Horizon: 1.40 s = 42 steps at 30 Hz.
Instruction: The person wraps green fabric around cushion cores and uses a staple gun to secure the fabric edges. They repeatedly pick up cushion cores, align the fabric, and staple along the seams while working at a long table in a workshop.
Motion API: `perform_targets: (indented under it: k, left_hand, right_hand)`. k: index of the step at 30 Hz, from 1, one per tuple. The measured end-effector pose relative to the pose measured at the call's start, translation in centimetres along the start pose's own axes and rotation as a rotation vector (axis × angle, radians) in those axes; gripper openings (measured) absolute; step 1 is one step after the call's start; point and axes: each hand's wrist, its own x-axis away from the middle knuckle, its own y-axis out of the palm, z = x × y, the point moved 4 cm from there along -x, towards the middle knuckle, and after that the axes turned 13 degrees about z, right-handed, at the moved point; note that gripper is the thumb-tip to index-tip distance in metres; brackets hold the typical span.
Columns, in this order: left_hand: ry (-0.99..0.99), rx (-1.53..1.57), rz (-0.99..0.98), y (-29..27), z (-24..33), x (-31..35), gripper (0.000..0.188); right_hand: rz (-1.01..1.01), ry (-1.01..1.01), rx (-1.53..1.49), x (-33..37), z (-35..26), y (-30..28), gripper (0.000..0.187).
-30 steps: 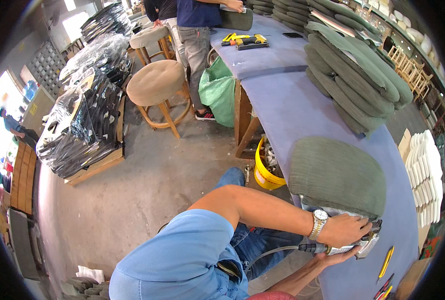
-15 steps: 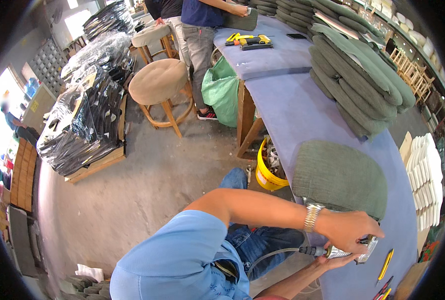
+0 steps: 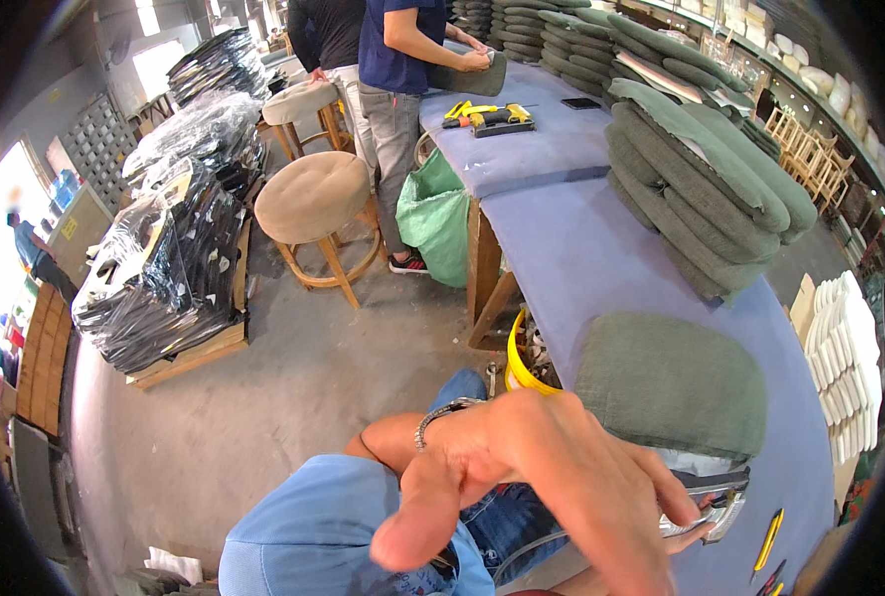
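Observation:
My left hand (image 3: 552,477), with a metal watch on its wrist, is raised large and close in front of me. Its thumb and fingers are spread, with nothing seen in them. Behind it, fingers of my right hand (image 3: 693,538) curl under a silver air staple gun (image 3: 728,512). Most of that hand and of the tool is hidden by my left hand. A thin air hose (image 3: 532,558) runs across my lap beside the jeans. Just beyond the staple gun, a dark green padded seat cushion (image 3: 671,382) lies on the blue-covered table (image 3: 552,223), white material showing at its near edge.
A yellow cutter knife (image 3: 768,541) lies right of the tool. Stacked green cushions (image 3: 696,189) stand farther back, near another staple gun (image 3: 502,121). A yellow bucket (image 3: 524,363) and a green sack (image 3: 437,223) stand by the table. Two people work beyond; stools (image 3: 313,199) stand left.
My left hand has come off the staple gun and risen toward me, spreading its fingers. My right hand still holds the tool. The view has shifted slightly.

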Motion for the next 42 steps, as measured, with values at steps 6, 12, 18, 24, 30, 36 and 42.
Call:
perform_targets:
  k: [6,12,18,24,30,36,42]
  left_hand:
    - [0.158,-0.207,-0.011,-1.5,0.7,-1.4,0.092]
    - [0.428,-0.458,-0.535,-2.8,1.4,-5.4,0.088]
    - [0.254,-0.288,-0.03,-2.8,-0.4,-0.9,0.081]
    - [0.033,-0.336,-0.266,-2.5,0.7,-3.2,0.075]
    - [-0.3,-1.281,-0.238,-9.3,-0.5,-0.8,0.068]
    - [-0.802,-1.89,-0.735,-19.8,-2.1,12.2,0.103]
    - [-0.468,-1.943,-0.984,-22.3,-5.3,11.9,0.116]
  right_hand:
    - [-0.287,0.057,-0.218,-5.3,1.5,-2.9,0.052]
    - [-0.206,-0.085,-0.101,-4.4,1.1,-2.2,0.051]
    - [-0.173,-0.099,-0.071,-3.4,1.4,-1.5,0.052]
    - [-0.171,-0.152,-0.051,-3.7,1.1,-1.8,0.053]
    - [-0.275,-0.251,-0.027,-4.3,1.3,-2.5,0.056]
    - [-0.006,-0.109,-0.053,-0.6,0.0,0.1,0.058]
    - [-0.2,-0.266,0.062,-2.9,1.2,-1.5,0.068]
